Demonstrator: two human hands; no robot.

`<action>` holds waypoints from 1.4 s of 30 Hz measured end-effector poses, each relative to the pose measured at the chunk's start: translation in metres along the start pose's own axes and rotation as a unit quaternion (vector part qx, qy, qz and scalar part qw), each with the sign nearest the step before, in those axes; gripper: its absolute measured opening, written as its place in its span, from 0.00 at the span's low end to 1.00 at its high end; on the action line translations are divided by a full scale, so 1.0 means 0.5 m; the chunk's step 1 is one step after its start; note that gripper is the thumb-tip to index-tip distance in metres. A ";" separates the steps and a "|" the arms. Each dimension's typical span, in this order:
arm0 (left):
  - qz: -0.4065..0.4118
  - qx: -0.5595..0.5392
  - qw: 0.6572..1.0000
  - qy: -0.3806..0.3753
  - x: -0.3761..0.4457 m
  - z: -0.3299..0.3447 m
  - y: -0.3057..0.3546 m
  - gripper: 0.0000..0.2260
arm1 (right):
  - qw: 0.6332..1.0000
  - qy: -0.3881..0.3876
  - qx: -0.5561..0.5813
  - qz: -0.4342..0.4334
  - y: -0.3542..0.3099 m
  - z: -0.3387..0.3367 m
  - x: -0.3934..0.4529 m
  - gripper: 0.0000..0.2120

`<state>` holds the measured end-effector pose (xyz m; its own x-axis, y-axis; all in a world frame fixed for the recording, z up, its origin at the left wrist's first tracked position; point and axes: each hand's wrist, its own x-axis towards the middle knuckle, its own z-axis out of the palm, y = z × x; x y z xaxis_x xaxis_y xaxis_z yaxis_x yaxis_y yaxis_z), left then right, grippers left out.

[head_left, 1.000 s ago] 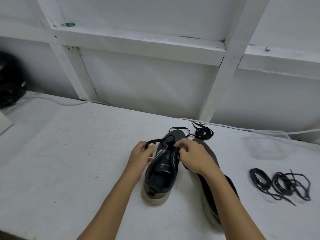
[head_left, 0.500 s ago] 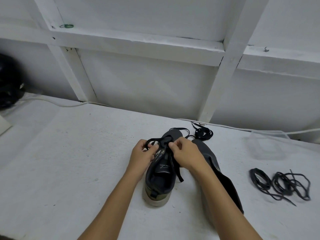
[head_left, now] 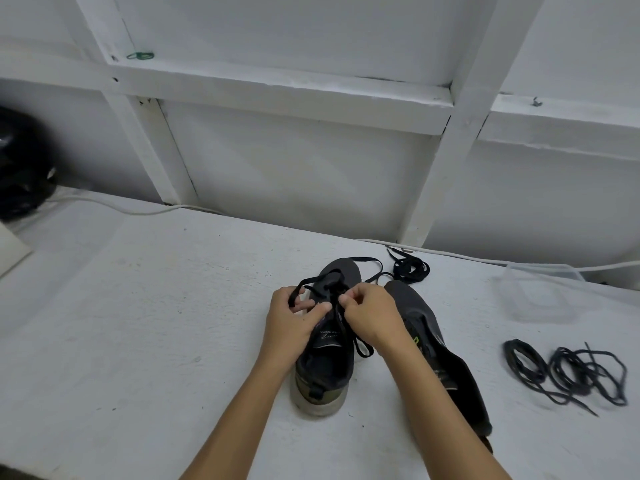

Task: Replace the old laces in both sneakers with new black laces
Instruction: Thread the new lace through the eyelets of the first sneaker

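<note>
A dark grey sneaker (head_left: 325, 368) stands toe-away on the white table, a black lace (head_left: 337, 306) threaded through its upper eyelets. My left hand (head_left: 289, 318) grips the sneaker's left side and pinches the left strand of the lace. My right hand (head_left: 372, 313) pinches the right strand just above the tongue. A loose end of the lace hangs over the shoe's right side. The second sneaker (head_left: 436, 355) lies to the right, partly hidden by my right forearm. A coiled black lace (head_left: 410, 270) sits behind the shoes.
Two bundles of dark laces (head_left: 568, 370) lie on the table at the right. A clear plastic box (head_left: 540, 292) stands at the back right. A white cable (head_left: 114, 206) runs along the wall, with a black object (head_left: 20, 174) at far left.
Both hands have shifted slightly up the shoe toward the toe while working the lace. The right forearm has moved left, showing more of the second sneaker.
</note>
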<state>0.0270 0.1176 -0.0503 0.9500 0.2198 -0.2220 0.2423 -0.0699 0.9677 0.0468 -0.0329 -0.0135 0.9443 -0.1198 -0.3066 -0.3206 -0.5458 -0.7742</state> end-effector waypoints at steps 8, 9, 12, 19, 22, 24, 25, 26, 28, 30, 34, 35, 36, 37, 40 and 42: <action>0.003 0.038 0.999 -0.009 0.010 0.003 0.002 0.14 | 0.999 0.028 0.025 0.040 0.021 -0.005 -0.002 0.11; 0.012 0.049 0.999 -0.010 0.009 0.004 0.005 0.15 | 0.999 0.026 0.017 0.037 0.026 -0.006 -0.005 0.08; 0.024 0.067 0.997 -0.015 0.008 0.003 0.013 0.16 | 0.999 0.008 -0.040 0.014 0.028 -0.013 -0.013 0.07; 0.009 0.089 0.996 -0.018 0.003 0.015 0.021 0.17 | 0.997 -0.050 -0.060 0.024 0.026 -0.031 -0.012 0.08; 0.015 0.112 0.994 -0.003 0.004 0.020 0.018 0.16 | 0.989 -0.075 -0.129 0.022 0.014 -0.052 -0.014 0.08; 0.012 0.116 0.993 0.002 0.003 0.021 0.017 0.16 | 0.985 -0.094 -0.143 0.020 0.004 -0.071 -0.015 0.10; 0.008 0.113 0.994 0.003 0.003 0.020 0.017 0.16 | 0.985 -0.101 -0.135 0.016 -0.002 -0.081 -0.017 0.10; 0.005 0.110 0.994 0.004 0.003 0.021 0.018 0.16 | 0.987 -0.104 -0.121 0.007 -0.006 -0.088 -0.018 0.09; 0.005 0.106 0.994 0.005 0.000 0.021 0.020 0.15 | 0.993 -0.073 -0.096 -0.019 -0.011 -0.092 -0.014 0.05; 0.002 0.102 0.995 0.006 -0.001 0.021 0.020 0.15 | 0.990 -0.010 -0.135 -0.045 -0.012 -0.083 -0.010 0.03; -0.005 0.095 0.995 0.006 -0.003 0.018 0.020 0.15 | 0.979 0.049 -0.183 -0.070 0.001 -0.046 -0.011 0.03; -0.006 0.093 0.996 0.004 -0.003 0.017 0.020 0.15 | 0.981 0.024 -0.181 -0.062 0.003 -0.038 -0.012 0.05; -0.007 0.093 0.996 0.003 -0.003 0.017 0.020 0.15 | 0.982 -0.001 -0.180 -0.054 0.004 -0.031 -0.014 0.07; -0.007 0.094 0.996 0.002 -0.003 0.016 0.021 0.15 | 0.983 -0.015 -0.178 -0.049 0.006 -0.025 -0.014 0.08; -0.007 0.097 0.995 0.003 -0.003 0.017 0.021 0.15 | 0.979 -0.012 -0.198 -0.047 0.005 -0.019 -0.010 0.07; -0.005 0.099 0.995 0.004 -0.003 0.017 0.022 0.15 | 0.977 -0.016 -0.206 -0.053 0.007 -0.020 -0.009 0.07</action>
<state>0.0297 0.1081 -0.0405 0.9456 0.2295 -0.2306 0.2875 -0.2579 0.9224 0.0425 -0.0425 -0.0092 0.9656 -0.0232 -0.2589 -0.1584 -0.8423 -0.5153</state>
